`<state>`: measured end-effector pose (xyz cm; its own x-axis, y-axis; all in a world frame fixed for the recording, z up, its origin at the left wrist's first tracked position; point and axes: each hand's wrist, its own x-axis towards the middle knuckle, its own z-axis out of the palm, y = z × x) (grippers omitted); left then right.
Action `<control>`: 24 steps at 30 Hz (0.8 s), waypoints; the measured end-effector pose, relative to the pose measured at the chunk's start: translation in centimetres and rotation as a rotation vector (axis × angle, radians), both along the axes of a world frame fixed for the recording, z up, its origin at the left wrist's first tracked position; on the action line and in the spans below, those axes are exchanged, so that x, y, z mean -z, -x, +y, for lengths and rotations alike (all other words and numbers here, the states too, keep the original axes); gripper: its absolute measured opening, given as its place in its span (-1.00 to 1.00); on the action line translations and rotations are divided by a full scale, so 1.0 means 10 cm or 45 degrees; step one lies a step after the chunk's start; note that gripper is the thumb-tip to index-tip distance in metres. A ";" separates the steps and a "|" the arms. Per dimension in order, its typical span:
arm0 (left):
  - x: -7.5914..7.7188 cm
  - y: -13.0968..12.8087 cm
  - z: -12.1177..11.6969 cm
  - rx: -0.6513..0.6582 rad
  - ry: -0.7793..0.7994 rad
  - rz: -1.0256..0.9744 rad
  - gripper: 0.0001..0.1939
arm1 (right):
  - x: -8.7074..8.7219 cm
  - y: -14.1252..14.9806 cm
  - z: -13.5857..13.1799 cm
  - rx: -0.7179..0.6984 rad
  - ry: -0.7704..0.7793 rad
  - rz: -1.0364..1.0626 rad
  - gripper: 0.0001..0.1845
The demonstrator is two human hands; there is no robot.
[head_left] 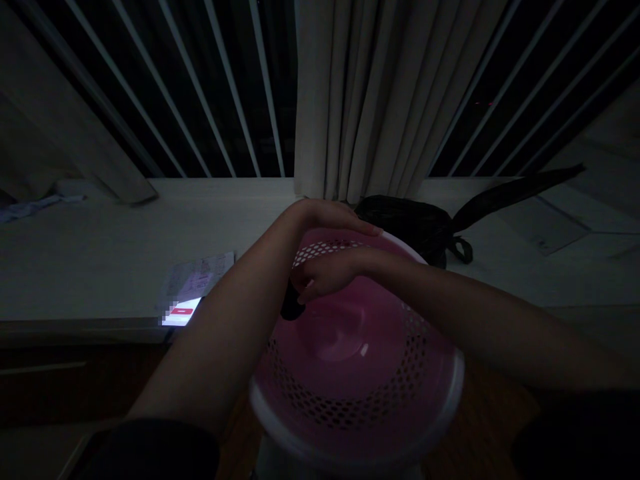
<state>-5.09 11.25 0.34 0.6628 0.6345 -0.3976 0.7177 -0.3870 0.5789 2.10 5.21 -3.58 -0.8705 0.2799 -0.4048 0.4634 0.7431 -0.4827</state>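
Observation:
A pink round plastic laundry basket [345, 380] with perforated walls and a pale rim faces me with its mouth. My left hand [333, 215] lies over the far part of the rim and grips it; its thumb is hidden. My right hand [327, 273] reaches inside the basket, beneath the left wrist, with its fingers curled around a black item [291, 303]. Part of that item is covered by my left forearm, and the dim light does not show its kind. The basket's visible floor is bare pink plastic.
A black plastic bag [410, 220] lies behind the basket on the pale ledge [100, 267]. At left are a lit phone screen [183, 311] and papers [200, 270]. Curtains [360, 100] and window bars [210, 87] stand behind. A pale box-like thing [565, 213] is at right.

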 end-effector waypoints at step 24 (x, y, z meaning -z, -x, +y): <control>0.03 -0.01 0.00 -0.041 0.031 0.005 -0.33 | 0.07 -0.01 0.09 0.018 -0.024 -0.305 -0.66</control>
